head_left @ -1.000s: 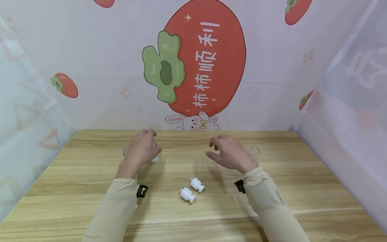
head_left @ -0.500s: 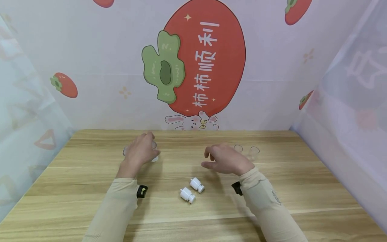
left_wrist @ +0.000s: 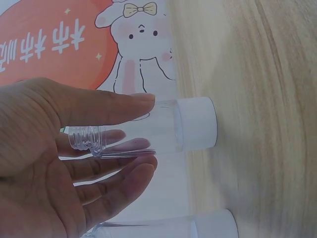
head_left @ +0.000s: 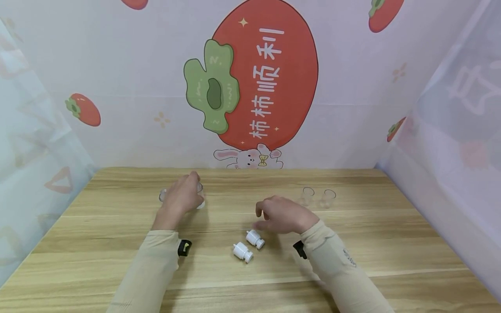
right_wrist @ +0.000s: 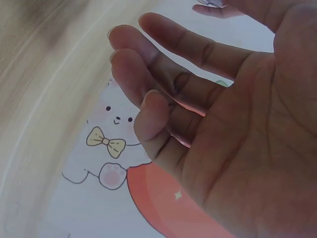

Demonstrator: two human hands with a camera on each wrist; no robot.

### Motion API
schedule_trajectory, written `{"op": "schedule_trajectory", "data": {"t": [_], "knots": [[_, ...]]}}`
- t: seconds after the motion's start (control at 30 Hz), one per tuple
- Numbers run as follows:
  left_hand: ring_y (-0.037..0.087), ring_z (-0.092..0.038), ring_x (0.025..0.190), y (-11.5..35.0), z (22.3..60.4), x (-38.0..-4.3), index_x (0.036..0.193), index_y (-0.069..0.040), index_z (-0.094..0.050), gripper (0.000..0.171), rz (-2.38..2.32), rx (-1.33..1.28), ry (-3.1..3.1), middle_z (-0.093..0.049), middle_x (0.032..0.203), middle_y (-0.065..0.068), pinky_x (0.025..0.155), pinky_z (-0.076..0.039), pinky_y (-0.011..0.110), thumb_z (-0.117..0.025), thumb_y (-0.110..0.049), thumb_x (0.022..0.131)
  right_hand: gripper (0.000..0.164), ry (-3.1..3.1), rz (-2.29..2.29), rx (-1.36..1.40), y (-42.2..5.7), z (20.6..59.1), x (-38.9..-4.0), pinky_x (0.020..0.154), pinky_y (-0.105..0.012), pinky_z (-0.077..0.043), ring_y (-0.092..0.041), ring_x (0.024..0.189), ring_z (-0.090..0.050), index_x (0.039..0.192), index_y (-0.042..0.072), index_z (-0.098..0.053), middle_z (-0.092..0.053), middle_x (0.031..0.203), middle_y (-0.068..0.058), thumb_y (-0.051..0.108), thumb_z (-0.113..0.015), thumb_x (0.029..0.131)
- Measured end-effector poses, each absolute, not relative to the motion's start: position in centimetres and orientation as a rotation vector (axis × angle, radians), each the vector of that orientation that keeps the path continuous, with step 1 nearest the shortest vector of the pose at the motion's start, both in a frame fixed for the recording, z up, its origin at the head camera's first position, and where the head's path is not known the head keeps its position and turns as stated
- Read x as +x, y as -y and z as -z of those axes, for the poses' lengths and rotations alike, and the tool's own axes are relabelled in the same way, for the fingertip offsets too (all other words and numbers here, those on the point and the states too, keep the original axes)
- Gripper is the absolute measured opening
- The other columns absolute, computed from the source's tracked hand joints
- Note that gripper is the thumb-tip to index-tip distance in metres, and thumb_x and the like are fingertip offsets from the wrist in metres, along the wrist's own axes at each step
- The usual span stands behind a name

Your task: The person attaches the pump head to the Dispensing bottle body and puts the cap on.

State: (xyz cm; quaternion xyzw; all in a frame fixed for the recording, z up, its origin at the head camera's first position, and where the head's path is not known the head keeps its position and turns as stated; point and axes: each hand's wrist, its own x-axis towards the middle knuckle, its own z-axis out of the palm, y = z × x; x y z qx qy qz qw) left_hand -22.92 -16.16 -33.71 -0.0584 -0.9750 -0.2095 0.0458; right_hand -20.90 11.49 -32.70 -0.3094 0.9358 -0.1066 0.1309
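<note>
My left hand [head_left: 181, 198] grips a clear bottle [left_wrist: 166, 121] with a threaded neck and a white base, thumb on one side and fingers on the other. The bottle stands upright at the back left of the table. A second clear bottle [left_wrist: 168, 229], also white at its base, is beside it, mostly hidden behind the hand in the head view. My right hand [head_left: 285, 215] is over the table with loosely bent fingers, holding nothing. Just below its fingertips lie two small white plastic pieces shaped like pump tops, the farther one [head_left: 255, 239] and the nearer one [head_left: 243, 252].
Two clear cup-like pieces [head_left: 307, 196] stand at the back right, behind the right hand. The wooden table [head_left: 219, 289] ends at a printed cloth backdrop [head_left: 336, 143], with cloth walls on both sides.
My right hand has moved left and nearer, from beside the clear cup-like pieces toward the white pump tops. My left hand stays at the bottle, almost unmoved.
</note>
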Motion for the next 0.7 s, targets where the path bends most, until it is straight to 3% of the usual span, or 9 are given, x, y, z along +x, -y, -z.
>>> {"op": "schedule_trajectory", "data": {"t": [0.27, 0.5, 0.7], "knots": [[0.048, -0.064, 0.096, 16.08, 33.63, -22.76, 0.120, 0.010, -0.055, 0.048, 0.675, -0.165, 2.946, -0.065, 0.108, 0.031, 0.080, -0.052, 0.059, -0.070, -0.001, 0.075, 0.029, -2.682, 0.304, -0.910, -11.15, 32.93, -20.65, 0.068, -0.033, -0.049, -0.013, 0.075, -0.057, 0.108, 0.009, -0.070, -0.059, 0.081, 0.005, 0.033, -0.074, 0.093], [0.040, -0.063, 0.093, 15.96, 33.37, -22.77, 0.112, 0.008, -0.059, 0.040, 0.814, -0.111, 2.848, -0.065, 0.103, 0.026, 0.082, -0.051, 0.055, -0.070, 0.001, 0.074, 0.029, -2.666, 0.308, -0.900, -10.98, 33.05, -20.53, 0.067, -0.031, -0.049, -0.013, 0.074, -0.057, 0.107, 0.010, -0.070, -0.059, 0.080, 0.005, 0.035, -0.074, 0.093], [0.042, -0.063, 0.100, 15.84, 33.16, -22.76, 0.110, 0.009, -0.063, 0.037, 0.942, -0.058, 2.772, -0.067, 0.107, 0.026, 0.089, -0.051, 0.054, -0.070, 0.003, 0.074, 0.027, -2.652, 0.304, -0.882, -10.83, 33.06, -20.45, 0.067, -0.031, -0.049, -0.013, 0.075, -0.057, 0.104, 0.012, -0.070, -0.060, 0.081, 0.006, 0.036, -0.075, 0.093]]}}
